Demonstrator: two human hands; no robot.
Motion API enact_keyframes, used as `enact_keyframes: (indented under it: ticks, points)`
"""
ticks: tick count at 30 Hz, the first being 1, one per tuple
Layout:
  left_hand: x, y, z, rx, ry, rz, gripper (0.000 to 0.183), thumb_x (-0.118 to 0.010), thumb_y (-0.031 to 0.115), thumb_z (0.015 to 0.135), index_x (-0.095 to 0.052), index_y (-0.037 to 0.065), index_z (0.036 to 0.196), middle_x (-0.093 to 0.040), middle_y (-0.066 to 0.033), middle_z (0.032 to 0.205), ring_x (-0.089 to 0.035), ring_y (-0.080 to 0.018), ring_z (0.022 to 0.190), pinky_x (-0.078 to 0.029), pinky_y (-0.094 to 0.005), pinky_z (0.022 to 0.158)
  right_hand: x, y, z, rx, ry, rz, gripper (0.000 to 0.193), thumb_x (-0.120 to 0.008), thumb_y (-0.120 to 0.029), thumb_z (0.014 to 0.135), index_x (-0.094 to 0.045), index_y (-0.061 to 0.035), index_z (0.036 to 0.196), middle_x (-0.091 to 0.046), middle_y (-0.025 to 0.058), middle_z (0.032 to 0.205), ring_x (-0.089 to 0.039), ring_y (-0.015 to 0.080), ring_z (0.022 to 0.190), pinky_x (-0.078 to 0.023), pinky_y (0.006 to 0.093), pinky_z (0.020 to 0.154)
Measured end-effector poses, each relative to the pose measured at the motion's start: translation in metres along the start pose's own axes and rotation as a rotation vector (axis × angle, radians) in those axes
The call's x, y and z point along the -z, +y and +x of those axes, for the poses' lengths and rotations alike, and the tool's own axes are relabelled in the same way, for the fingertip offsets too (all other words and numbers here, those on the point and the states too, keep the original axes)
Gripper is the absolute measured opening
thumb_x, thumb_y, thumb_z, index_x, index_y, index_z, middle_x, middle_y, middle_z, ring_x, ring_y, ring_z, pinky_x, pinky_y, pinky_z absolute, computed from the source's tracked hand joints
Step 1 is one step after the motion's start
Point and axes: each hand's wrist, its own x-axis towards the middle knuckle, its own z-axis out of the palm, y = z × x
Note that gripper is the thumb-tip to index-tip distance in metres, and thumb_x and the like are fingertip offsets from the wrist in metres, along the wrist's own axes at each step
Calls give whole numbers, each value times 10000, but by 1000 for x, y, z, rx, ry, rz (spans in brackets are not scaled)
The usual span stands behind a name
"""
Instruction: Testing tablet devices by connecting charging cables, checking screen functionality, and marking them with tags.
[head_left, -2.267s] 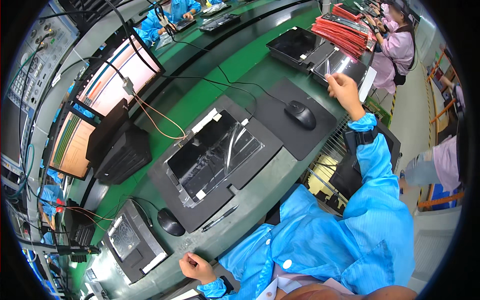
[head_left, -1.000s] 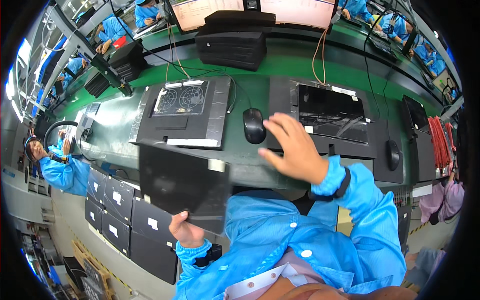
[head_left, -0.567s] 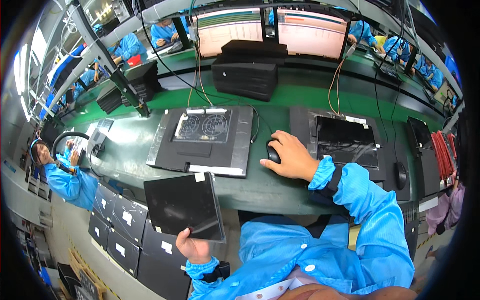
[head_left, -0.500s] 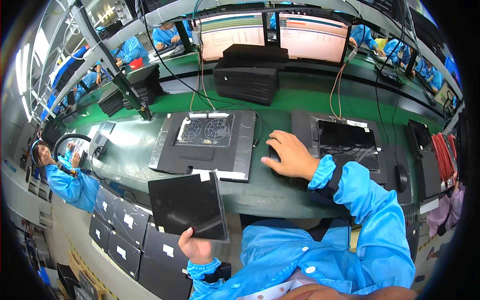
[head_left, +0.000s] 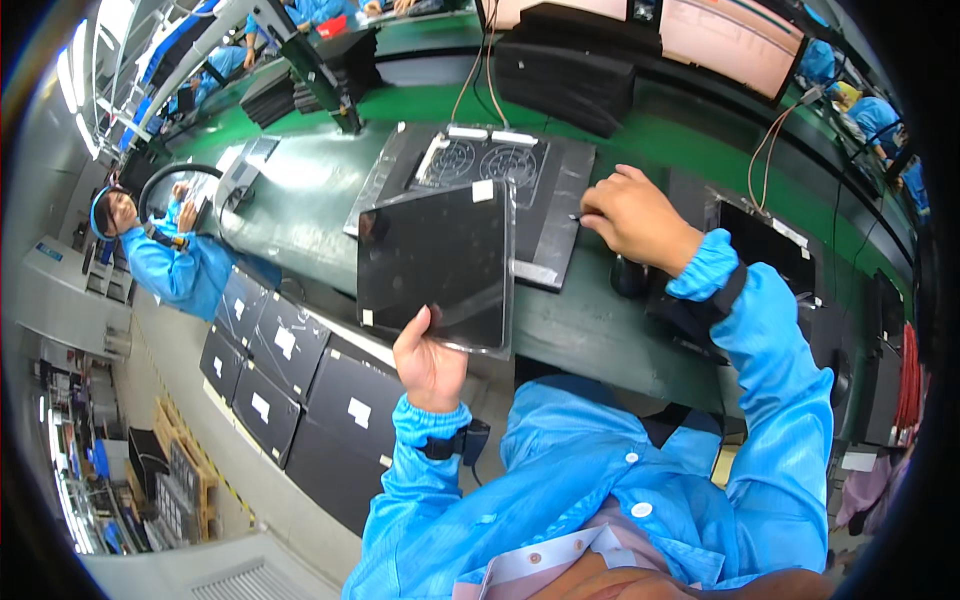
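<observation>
My left hand [head_left: 428, 362] grips the lower edge of a flat black panel [head_left: 440, 262] in clear film, held tilted above the bench's near edge. My right hand [head_left: 632, 214] hovers with curled fingers over the right edge of an open laptop base [head_left: 480, 165] with two round fans, lying on a dark mat. Whether it pinches anything is unclear. A black mouse [head_left: 630, 277] sits just under my right wrist.
A green workbench [head_left: 660, 130] carries a second opened laptop [head_left: 770, 240] at right, a black box [head_left: 570, 75] and monitors [head_left: 735, 35] behind. Black trays [head_left: 300, 360] stand stacked below the bench. A co-worker in blue [head_left: 165, 255] sits at left.
My view swung from the bench's right end to this station. My left hand raised the black panel toward the open base. My right hand left the mouse and went to the base's right edge.
</observation>
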Motion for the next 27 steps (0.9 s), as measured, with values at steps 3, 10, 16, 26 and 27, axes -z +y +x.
enact_keyframes:
  ticks: [3,10,16,26,27]
  points:
    - [-2,-2,1,-46,-4,-8,227,-555,36,984,-685,3,1167,-720,-171,1181,-664,-315,1159,-468,-543,1099,17,-46,-16,-142,176,703,218,-671,-123,939,-650,7,1113,-696,155,1034,-669,309,993,-520,403,885]
    - [-3,-14,-3,-33,30,-9,267,-551,21,972,-662,-24,1210,-703,-195,1217,-651,-327,1185,-452,-560,1109,9,-87,-18,-31,366,711,207,-674,-135,916,-661,-19,1087,-700,153,1011,-672,342,917,-524,418,821]
    - [4,-16,-10,-47,-21,-7,257,-553,32,967,-658,-13,1198,-708,-196,1190,-653,-331,1172,-465,-550,1096,8,-87,-24,-88,238,696,185,-681,-106,932,-680,-17,1094,-713,150,1024,-677,322,941,-531,400,826]
    - [7,-18,-25,23,69,151,398,-557,-10,908,-591,-15,1305,-681,-170,1250,-641,-327,1191,-454,-532,1113,18,-82,-36,-2,155,686,153,-667,-132,894,-671,-43,1018,-708,184,955,-670,417,900,-525,503,773]
    - [7,-19,-26,27,53,155,390,-563,-11,906,-600,-12,1294,-687,-167,1238,-644,-324,1186,-456,-527,1111,18,-82,-37,-7,133,680,152,-667,-129,895,-671,-41,1018,-709,185,951,-671,418,898,-526,501,773]
